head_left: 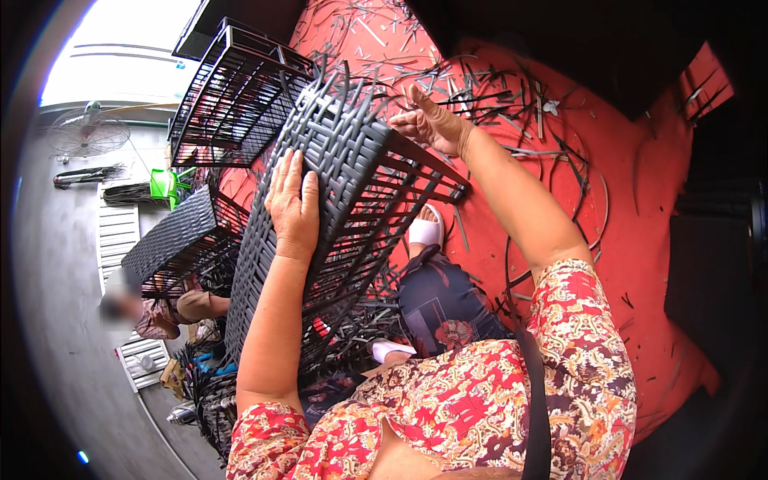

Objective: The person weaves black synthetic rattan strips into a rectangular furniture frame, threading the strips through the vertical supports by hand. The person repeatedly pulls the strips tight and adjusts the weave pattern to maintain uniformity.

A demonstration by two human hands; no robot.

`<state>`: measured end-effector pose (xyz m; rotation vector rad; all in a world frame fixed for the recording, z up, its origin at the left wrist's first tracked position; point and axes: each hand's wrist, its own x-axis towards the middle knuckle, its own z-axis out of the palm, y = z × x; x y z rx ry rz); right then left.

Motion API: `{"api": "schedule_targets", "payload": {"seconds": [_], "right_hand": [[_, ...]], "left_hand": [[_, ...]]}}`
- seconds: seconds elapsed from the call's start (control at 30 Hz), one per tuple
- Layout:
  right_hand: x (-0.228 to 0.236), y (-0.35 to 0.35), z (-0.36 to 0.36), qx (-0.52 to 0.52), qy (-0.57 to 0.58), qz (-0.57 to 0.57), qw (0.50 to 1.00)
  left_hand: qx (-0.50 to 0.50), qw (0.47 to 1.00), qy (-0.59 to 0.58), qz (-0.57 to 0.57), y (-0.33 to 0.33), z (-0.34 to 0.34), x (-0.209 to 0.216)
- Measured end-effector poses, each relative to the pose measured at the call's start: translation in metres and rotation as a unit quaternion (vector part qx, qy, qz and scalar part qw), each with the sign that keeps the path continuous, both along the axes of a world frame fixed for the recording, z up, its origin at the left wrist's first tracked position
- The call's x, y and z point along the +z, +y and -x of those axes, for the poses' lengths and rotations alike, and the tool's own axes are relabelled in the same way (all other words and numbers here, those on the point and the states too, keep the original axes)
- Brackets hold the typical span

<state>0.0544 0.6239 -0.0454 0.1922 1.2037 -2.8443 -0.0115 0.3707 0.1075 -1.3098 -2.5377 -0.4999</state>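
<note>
In front of me stands a tilted furniture frame of dark bars, its upper face covered with dark grey wicker weaving point(340, 148). My left hand point(293, 200) lies flat on that weaving with its fingers stretched out. Loose strip ends point(344, 82) stick up past the far edge of the woven part. My right hand point(432, 124) is at the far right corner of the frame, fingers spread, with nothing visible in it. Whether its fingertips touch the corner I cannot tell. Below the weaving, bare bars point(420, 172) show at the right side.
Cut strips point(512, 100) litter the red floor covering point(640, 208). A bare black frame point(240, 88) stands at the far left. Beyond my piece, a person point(156, 316) sits by another woven piece point(172, 240). A green stool point(166, 186) and a fan point(88, 132) stand further left.
</note>
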Motion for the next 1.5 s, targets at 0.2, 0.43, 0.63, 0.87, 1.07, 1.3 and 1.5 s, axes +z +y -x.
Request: {"api": "schedule_targets", "payload": {"seconds": [0.2,0.43,0.63,0.87,1.07,1.3,1.5], "right_hand": [[0.033,0.003,0.036,0.014,0.058,0.175,0.983],[0.057,0.027,0.064,-0.029,0.241,0.326,0.914],[0.077,0.039,0.042,-0.121,0.204,0.333,0.912],[0.084,0.046,0.040,-0.123,0.233,0.286,0.921],[0.090,0.050,0.025,-0.137,0.185,0.254,0.939],[0.064,0.036,0.009,-0.148,0.119,0.311,0.931],[0.073,0.015,-0.017,-0.175,0.115,0.356,0.911]], "left_hand": [[0.003,1.000,-0.006,-0.011,0.001,0.001,-0.004],[0.012,1.000,0.000,-0.009,0.000,-0.002,-0.005],[0.019,1.000,0.002,-0.006,0.000,-0.001,-0.007],[0.032,0.999,0.007,-0.002,0.001,-0.003,-0.009],[0.034,0.999,0.013,-0.008,0.002,-0.006,-0.008],[0.044,0.999,0.028,0.004,0.003,-0.008,-0.007],[0.058,0.998,0.025,0.012,0.004,-0.008,-0.011]]}}
